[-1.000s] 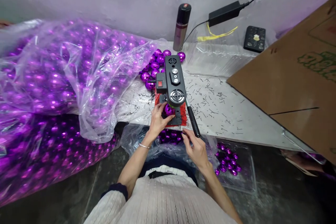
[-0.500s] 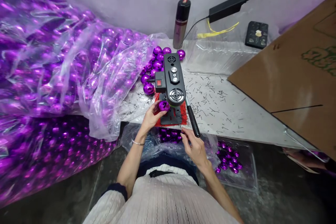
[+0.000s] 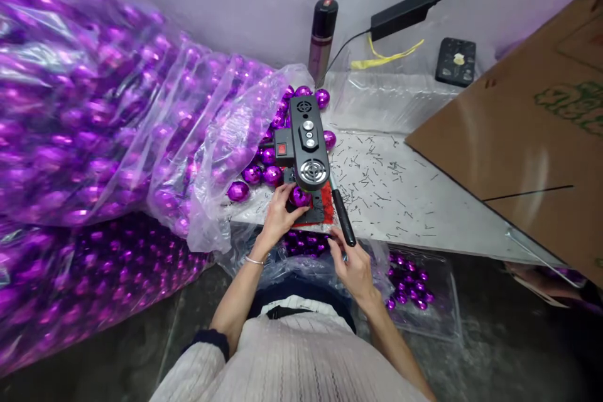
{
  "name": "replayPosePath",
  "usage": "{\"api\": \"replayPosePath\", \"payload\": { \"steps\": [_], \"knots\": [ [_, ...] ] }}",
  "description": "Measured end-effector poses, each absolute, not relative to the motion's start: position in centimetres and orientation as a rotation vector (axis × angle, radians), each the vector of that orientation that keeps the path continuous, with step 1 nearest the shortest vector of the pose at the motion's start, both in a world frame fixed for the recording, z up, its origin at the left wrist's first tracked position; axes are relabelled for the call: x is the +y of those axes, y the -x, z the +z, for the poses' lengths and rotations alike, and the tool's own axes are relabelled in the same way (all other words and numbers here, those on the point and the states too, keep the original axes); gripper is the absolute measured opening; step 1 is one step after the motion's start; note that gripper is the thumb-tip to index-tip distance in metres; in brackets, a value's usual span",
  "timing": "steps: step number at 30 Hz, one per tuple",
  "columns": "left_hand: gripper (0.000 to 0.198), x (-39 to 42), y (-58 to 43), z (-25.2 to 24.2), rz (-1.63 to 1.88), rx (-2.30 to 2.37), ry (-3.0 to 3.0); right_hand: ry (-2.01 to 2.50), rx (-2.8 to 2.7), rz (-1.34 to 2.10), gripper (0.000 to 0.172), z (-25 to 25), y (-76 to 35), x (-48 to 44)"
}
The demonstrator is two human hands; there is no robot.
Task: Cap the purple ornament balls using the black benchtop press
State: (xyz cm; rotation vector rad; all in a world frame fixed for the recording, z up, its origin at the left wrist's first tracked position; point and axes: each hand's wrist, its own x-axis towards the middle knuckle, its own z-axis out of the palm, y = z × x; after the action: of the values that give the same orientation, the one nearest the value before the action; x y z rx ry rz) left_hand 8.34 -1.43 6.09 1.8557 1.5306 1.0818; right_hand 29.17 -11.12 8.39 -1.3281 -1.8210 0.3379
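A small black machine [image 3: 307,144] with a red switch stands on a red base at the table's front edge. My left hand [image 3: 279,215] is closed on a shiny purple ball [image 3: 299,196], holding it under the machine's head. My right hand [image 3: 352,264] sits just below the black lever handle [image 3: 343,218]; its fingers are curled near the handle's end, and I cannot tell if they grip anything. Loose purple balls [image 3: 258,173] lie on the table left of the machine.
Huge clear plastic bags of purple balls [image 3: 94,138] fill the left side. A clear tray of purple balls [image 3: 414,292] sits at lower right. A cardboard sheet [image 3: 518,132] covers the right. A spray can [image 3: 320,38], power adapter [image 3: 400,12] and black pad [image 3: 456,61] stand at the back.
My left hand brought the purple ball back under the machine's head. More loose balls have rolled out of the bag onto the table left of the machine.
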Motion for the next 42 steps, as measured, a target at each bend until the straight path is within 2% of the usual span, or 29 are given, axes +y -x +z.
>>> {"api": "replayPosePath", "payload": {
  "steps": [7, 11, 16, 25, 32, 37, 42],
  "knots": [
    [0.065, -1.7, -9.4, 4.3, 1.147, 1.519, -1.819, 1.188, -1.650, 0.080, 0.060, 10.6, -28.8, -9.6],
    [0.069, -1.5, -9.8, 3.3, 1.182, 1.507, -1.825, 0.986, -1.632, -0.028, 0.065, 12.7, -28.0, -7.7],
    [0.069, -1.3, -10.1, 3.0, 1.194, 1.513, -1.817, 0.957, -1.782, -0.133, 0.052, 15.6, -27.5, -5.4],
    [0.070, -1.2, -10.2, 3.0, 1.198, 1.470, -1.834, 0.931, -1.695, 0.025, 0.022, 15.8, -26.7, -5.1],
    [0.071, -1.2, -10.2, 2.6, 1.175, 1.493, -1.838, 1.016, -1.696, -0.035, 0.026, 13.2, -26.4, -4.7],
    [0.068, -1.3, -10.4, 2.5, 1.185, 1.494, -1.838, 1.005, -1.733, -0.168, 0.043, 8.9, -26.8, -3.6],
    [0.069, -1.4, -10.4, 2.3, 1.190, 1.499, -1.834, 0.923, -1.650, -0.169, 0.038, 8.0, -26.6, -3.6]
  ]
}}
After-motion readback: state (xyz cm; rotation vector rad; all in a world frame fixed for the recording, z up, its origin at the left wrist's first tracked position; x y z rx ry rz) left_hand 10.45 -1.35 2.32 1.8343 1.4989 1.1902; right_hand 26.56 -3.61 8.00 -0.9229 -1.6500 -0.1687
